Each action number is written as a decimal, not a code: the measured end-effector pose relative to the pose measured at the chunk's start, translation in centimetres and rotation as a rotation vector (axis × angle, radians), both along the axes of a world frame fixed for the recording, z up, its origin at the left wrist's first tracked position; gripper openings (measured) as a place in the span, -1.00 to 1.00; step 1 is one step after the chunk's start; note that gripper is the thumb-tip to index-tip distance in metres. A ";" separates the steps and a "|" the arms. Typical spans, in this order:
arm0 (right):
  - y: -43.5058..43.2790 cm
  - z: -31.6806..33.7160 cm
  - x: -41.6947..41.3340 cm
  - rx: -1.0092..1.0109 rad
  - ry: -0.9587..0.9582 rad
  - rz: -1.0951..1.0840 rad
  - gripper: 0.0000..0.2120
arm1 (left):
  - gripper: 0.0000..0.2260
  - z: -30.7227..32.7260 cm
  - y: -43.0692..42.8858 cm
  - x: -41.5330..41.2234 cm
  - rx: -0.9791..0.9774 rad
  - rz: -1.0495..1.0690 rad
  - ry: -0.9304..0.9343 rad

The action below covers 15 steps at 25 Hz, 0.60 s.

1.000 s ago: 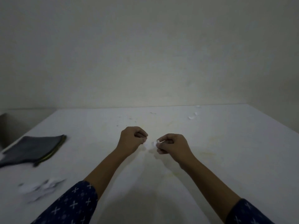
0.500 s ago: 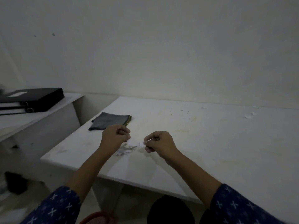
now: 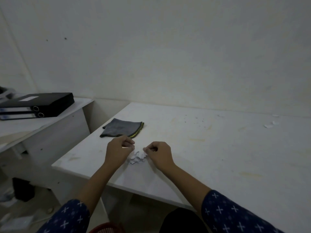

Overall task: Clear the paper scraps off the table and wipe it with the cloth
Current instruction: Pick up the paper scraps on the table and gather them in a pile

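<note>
A small heap of white paper scraps [image 3: 137,158] lies on the white table [image 3: 218,157] near its front left corner. My left hand [image 3: 118,149] is curled just left of the heap, fingers closed, and whether it holds anything is hidden. My right hand [image 3: 159,153] is curled to the right of the heap, with a small white scrap pinched at its fingertips. A folded grey cloth [image 3: 123,128] with a yellow-green edge lies flat just beyond my left hand. A few more paper scraps [image 3: 271,124] lie at the far right of the table.
A lower side desk [image 3: 50,125] on the left carries two black binders [image 3: 38,105]. A red basket rim [image 3: 107,228] shows below the table's front edge. A dark object [image 3: 22,189] sits on the floor under the side desk. The wall runs along the table's far edge.
The view has swung left, so the cloth and side desk came into sight. Both hands moved left along the table, from bare table to either side of the scrap heap.
</note>
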State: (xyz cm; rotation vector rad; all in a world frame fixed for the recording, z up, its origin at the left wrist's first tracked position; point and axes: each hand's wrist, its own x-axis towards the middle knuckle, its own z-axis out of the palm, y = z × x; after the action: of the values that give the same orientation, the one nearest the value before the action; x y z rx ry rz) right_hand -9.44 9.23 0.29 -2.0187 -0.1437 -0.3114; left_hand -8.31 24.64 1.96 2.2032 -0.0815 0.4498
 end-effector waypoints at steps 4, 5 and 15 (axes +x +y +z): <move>-3.7 0.6 0.6 -0.048 -0.032 -0.078 -0.88 | -0.95 0.0 -2.7 1.1 0.137 -0.068 -0.084; -5.1 0.8 0.8 -0.102 -0.034 -0.099 -0.85 | -0.90 0.0 -4.1 1.3 0.182 -0.113 -0.112; -24.3 0.8 2.5 -0.837 0.337 -0.249 -0.43 | -0.50 -1.1 -25.6 6.5 0.630 -0.486 0.004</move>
State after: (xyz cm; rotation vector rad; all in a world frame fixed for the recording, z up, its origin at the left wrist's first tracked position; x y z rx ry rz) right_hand -6.97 -15.12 1.08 -2.8941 0.2333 -0.0513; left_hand -1.80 -0.92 0.81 2.6696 -0.8350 0.1490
